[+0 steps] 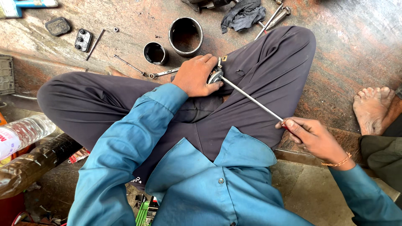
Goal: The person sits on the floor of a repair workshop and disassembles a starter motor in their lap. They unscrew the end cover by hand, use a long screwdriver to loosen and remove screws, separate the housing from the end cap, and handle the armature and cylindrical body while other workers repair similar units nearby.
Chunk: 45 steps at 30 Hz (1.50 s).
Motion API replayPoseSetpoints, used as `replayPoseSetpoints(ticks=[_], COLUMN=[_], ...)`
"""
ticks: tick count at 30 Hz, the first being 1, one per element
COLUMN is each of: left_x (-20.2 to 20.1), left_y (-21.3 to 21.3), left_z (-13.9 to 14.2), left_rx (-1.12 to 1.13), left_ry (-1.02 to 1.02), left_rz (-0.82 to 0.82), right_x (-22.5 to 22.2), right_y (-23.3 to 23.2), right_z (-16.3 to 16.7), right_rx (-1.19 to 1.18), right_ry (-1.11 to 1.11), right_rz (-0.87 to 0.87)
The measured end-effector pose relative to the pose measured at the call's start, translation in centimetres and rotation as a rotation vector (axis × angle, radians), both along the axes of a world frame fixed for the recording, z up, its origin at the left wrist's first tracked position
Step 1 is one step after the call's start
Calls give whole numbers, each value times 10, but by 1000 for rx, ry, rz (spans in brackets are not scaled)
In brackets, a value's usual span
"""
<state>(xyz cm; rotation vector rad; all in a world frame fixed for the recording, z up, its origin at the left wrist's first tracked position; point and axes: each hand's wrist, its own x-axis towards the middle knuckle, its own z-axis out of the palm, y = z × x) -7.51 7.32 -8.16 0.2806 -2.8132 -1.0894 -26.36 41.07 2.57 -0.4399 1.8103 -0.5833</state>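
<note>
While your left hand clamps the small round metal part against your right thigh, fingers curled shut over it, your right hand pinches the red-tipped handle end of the long screwdriver, whose tip is seated in the part's face. Judging by that, you are midway through working on the part: the tool is engaged, yet the part sits whole in your grip, with nothing visibly taken off it, so the work at that point is, by my reading, not finished. Counting what lies on the stone floor beyond your knees: two open metal sleeves, a large steel ring and a smaller dark cup just beside it; one combination spanner touching your left wrist side; two thin rods; one small nut; one black clamp block; one flat black cap; one dark rag near the far edge. Two plastic bottles lie at the floor's left edge. Another person's bare foot rests at the right edge.
</note>
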Motion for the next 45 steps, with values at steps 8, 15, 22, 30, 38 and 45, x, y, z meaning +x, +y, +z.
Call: replayPoseSetpoints(ticks=[8, 15, 22, 30, 38, 45], left_x=[0, 2, 5, 1, 7, 9], left_y=[2, 10, -1, -3, 13, 11], left_z=[3, 21, 26, 22, 14, 26], left_rx=[-23, -143, -21, 59, 143, 183], left_ry=[-12, -178, -341, -436, -206, -162], left_rz=[18, 37, 36, 70, 234, 240], right_x=[12, 33, 20, 32, 41, 40], right_y=[-9, -31, -18, 12, 3, 10], right_z=[18, 44, 29, 0, -2, -5], right_rx=[13, -215, 21, 47, 61, -9], right_ry=[268, 395, 361, 151, 191, 201], right_rz=[164, 290, 163, -22, -48, -27])
